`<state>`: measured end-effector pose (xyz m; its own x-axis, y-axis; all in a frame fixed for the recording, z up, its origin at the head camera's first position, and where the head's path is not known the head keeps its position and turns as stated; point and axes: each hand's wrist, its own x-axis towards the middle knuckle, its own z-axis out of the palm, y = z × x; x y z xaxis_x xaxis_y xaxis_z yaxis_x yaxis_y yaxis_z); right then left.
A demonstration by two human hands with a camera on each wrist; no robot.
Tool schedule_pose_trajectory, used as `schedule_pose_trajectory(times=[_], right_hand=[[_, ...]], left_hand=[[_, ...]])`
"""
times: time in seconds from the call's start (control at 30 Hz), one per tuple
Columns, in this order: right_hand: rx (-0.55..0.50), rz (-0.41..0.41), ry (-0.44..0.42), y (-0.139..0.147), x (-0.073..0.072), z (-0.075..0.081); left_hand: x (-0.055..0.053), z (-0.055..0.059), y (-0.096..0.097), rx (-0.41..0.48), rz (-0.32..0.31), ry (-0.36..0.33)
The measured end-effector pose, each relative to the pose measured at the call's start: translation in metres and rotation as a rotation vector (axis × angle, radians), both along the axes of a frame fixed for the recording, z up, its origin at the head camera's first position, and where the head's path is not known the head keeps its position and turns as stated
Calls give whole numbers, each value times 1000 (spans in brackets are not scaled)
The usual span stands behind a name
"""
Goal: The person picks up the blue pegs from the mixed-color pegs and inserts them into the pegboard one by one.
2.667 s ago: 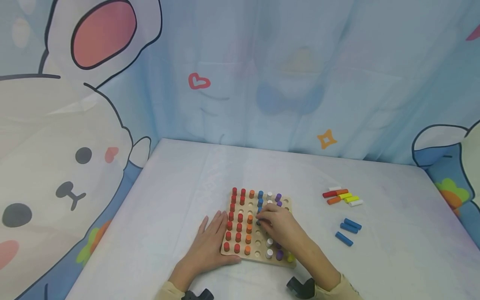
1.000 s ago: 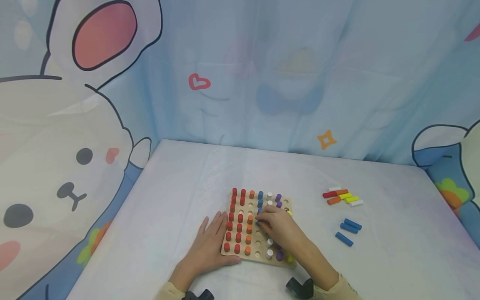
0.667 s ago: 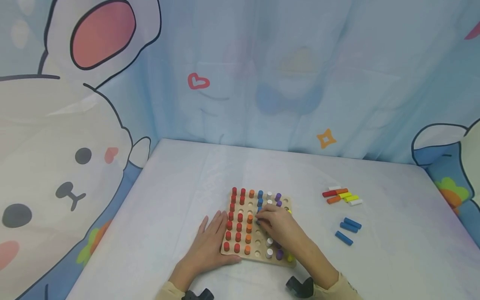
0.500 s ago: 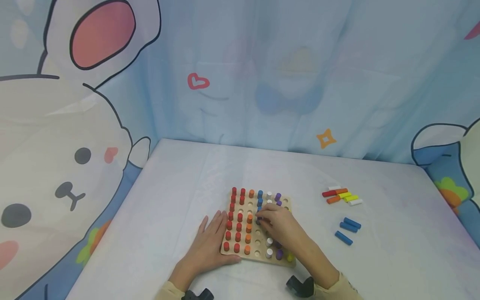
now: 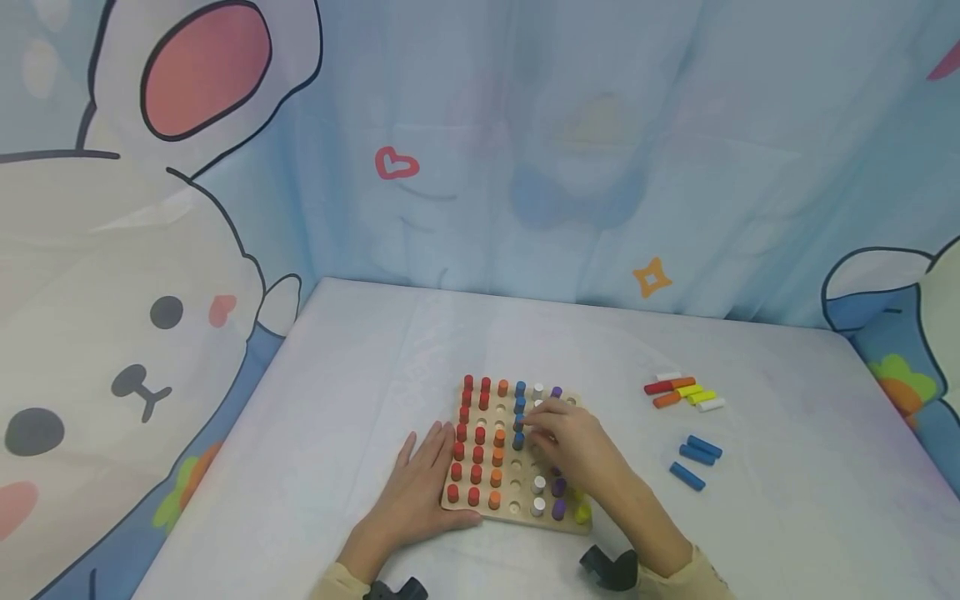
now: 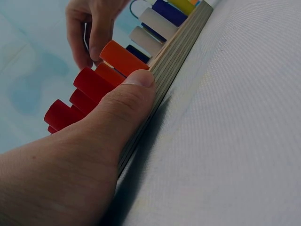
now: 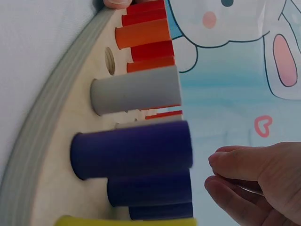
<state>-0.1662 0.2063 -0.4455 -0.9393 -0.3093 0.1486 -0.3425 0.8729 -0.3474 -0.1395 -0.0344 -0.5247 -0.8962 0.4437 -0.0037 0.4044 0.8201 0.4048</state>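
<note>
A wooden pegboard with rows of coloured pegs lies on the table. My left hand rests at its lower left corner, fingers straight along the left side and thumb against the front edge, beside a red peg. Above the board's middle, my right hand has its fingertips right by the column of blue pegs. In that column the nearest blue peg stands upright in its hole. From the right wrist view, the right thumb and fingers are loosely bent with nothing between them; purple pegs stand below.
Three loose blue pegs lie on the table to the right. Farther back lies a group of loose pegs, among them a red peg and a yellow peg. A patterned curtain hangs behind the table.
My right hand has let go of the blue peg and moved slightly right and back, so the peg now shows upright in the board. The left hand has stayed in place.
</note>
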Motion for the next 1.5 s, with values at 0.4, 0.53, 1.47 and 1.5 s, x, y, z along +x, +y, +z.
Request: schedule_pose_trajectory(times=[0.4, 0.53, 1.47, 1.5], right_hand=[[-9, -56, 7, 13, -4, 9], [-33, -63, -1, 20, -6, 12], [-39, -166, 67, 61, -10, 20], [-36, -170, 65, 62, -10, 21]], left_hand=[[0, 1, 1, 15, -2, -6], [0, 1, 1, 15, -1, -11], [1, 0, 0, 24, 5, -17], [1, 1, 1, 24, 6, -15]])
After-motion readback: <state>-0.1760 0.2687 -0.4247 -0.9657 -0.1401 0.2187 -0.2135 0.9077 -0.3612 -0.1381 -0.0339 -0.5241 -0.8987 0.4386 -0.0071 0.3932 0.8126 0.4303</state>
